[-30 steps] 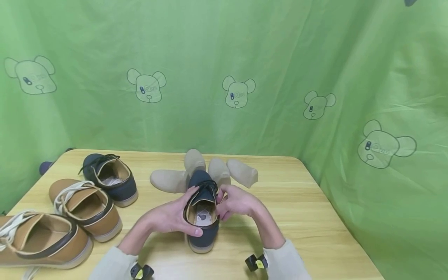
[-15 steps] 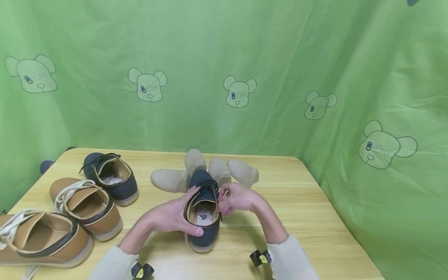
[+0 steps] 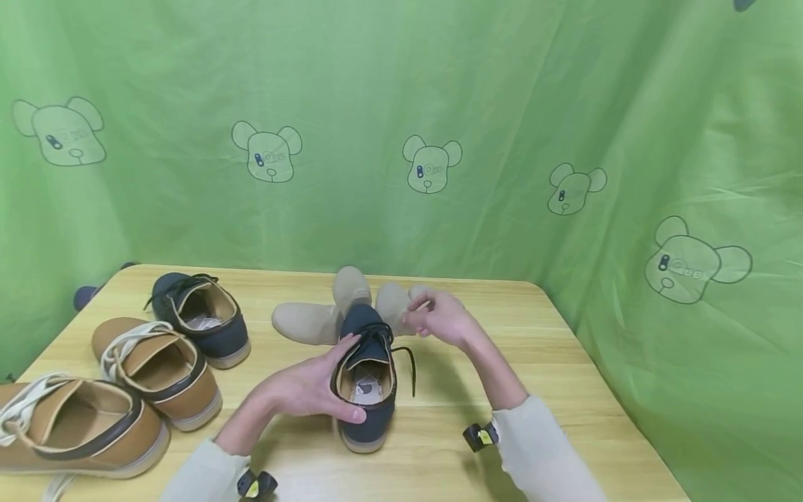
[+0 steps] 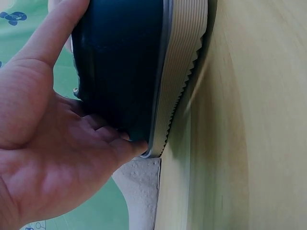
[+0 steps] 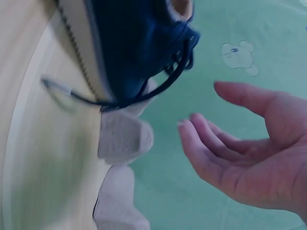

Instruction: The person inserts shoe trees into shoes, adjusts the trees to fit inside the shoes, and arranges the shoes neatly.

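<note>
left hand (image 3: pixel 307 390) gripping navy shoe (image 3: pixel 366 380), paper inside

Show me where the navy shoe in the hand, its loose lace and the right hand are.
navy shoe (image 3: pixel 366 408): head view, on the heel's outer side.
lace (image 3: pixel 410 368): head view, on the strand hanging at the shoe's right.
right hand (image 3: pixel 442 319): head view, on the back of the hand.

Bare table (image 3: pixel 552 390) lies open to the right of the navy shoe (image 3: pixel 366 390), room to pass there. Behind it, beige shoe fillers (image 3: pixel 307 324) crowd the back. On the left, a second navy shoe (image 3: pixel 201 317) and two tan shoes (image 3: pixel 157 369) block the way.
</note>
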### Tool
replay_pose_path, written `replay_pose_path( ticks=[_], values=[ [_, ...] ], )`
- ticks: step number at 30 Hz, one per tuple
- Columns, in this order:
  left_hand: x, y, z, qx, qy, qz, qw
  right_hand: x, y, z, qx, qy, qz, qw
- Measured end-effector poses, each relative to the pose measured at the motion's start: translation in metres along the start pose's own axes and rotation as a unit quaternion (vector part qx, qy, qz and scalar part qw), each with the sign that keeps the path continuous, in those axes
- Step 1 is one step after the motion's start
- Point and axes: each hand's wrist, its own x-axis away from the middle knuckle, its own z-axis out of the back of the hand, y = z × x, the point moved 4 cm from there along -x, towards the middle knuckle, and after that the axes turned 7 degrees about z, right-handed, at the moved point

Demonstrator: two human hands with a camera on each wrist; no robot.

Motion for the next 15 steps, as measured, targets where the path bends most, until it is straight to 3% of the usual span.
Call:
replay_pose_path(
  ticks=[6, 15],
  values=[
    [0.000, -0.002, 0.000, 0.005, 0.000, 0.007, 1.0000, -0.012, 0.015, 0.017, 0.052, 0.096, -0.013, 0.994],
    [0.002, -0.001, 0.000, -0.006, 0.006, 0.010, 0.9999, -0.022, 0.040, 0.035, 0.038, 0.165, -0.025, 0.985]
  ],
)
